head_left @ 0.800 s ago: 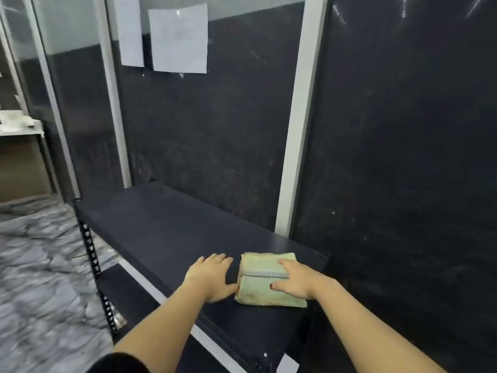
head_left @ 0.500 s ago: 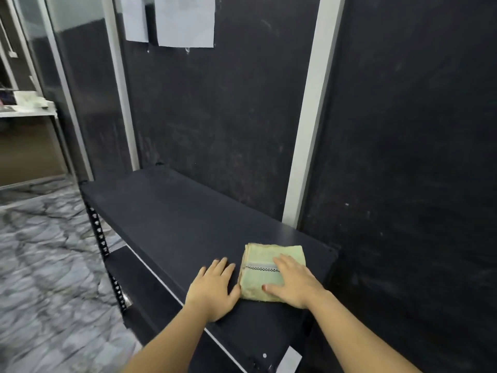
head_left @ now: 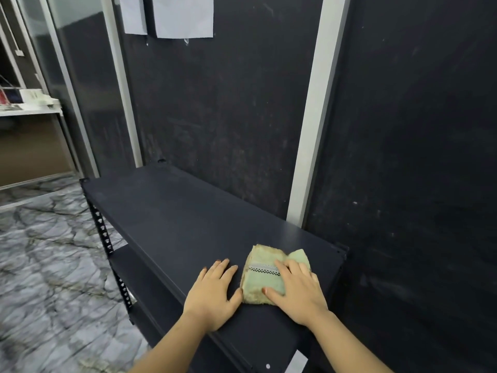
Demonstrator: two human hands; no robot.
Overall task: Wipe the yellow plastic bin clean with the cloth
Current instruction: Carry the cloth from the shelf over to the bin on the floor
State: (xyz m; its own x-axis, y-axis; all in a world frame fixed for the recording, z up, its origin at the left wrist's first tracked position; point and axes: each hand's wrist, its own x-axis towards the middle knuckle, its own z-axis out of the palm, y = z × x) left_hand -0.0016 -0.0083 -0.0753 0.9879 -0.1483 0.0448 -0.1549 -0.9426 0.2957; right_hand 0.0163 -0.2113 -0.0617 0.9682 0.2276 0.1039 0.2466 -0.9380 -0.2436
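Observation:
A folded pale green cloth with a checkered band lies near the right end of a dark metal shelf top. My right hand rests on the cloth's right half with the thumb on its near edge, and the cloth bunches up under the fingers. My left hand lies flat on the shelf just left of the cloth, fingers apart, its thumb touching the cloth's edge. No yellow plastic bin is in view.
A dark wall panel with a white upright post stands directly behind the shelf. Two paper sheets hang on it. A lower shelf sits beneath, grey marble floor lies to the left, and a white table is at the far left.
The view has tipped down and drawn closer. My right hand has slid further onto the cloth, and the cloth's far right corner has crumpled upward. My left hand stays beside it.

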